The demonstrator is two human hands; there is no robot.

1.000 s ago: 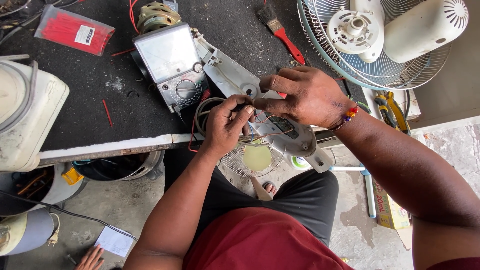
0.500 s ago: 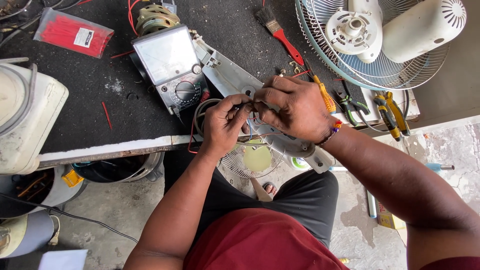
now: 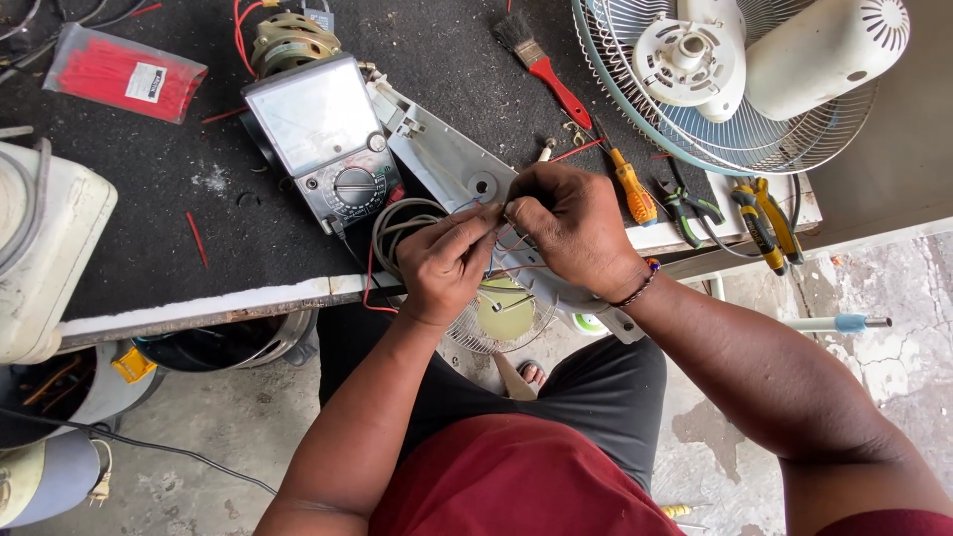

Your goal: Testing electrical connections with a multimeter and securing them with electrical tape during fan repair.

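My left hand (image 3: 452, 263) and my right hand (image 3: 566, 230) meet at the bench's front edge, fingertips pinched together on thin coloured wires (image 3: 506, 260). The wires come from a long grey plastic fan housing (image 3: 447, 159) lying across the bench. A coil of grey cable (image 3: 397, 226) lies just left of my left hand. Behind it stands an analogue multimeter (image 3: 323, 139) with a dial, and a bare fan motor (image 3: 290, 40) with red leads sits behind that.
A fan head with wire guard (image 3: 735, 79) lies at the right. A red-handled brush (image 3: 544, 67), an orange screwdriver (image 3: 631, 189) and pliers (image 3: 762, 220) lie near my right hand. A bag of red cable ties (image 3: 121, 71) is far left, a white appliance (image 3: 45, 248) at the left edge.
My right hand has drawn back toward my left, and both now pinch the wires together. The view has shifted a little to the left.
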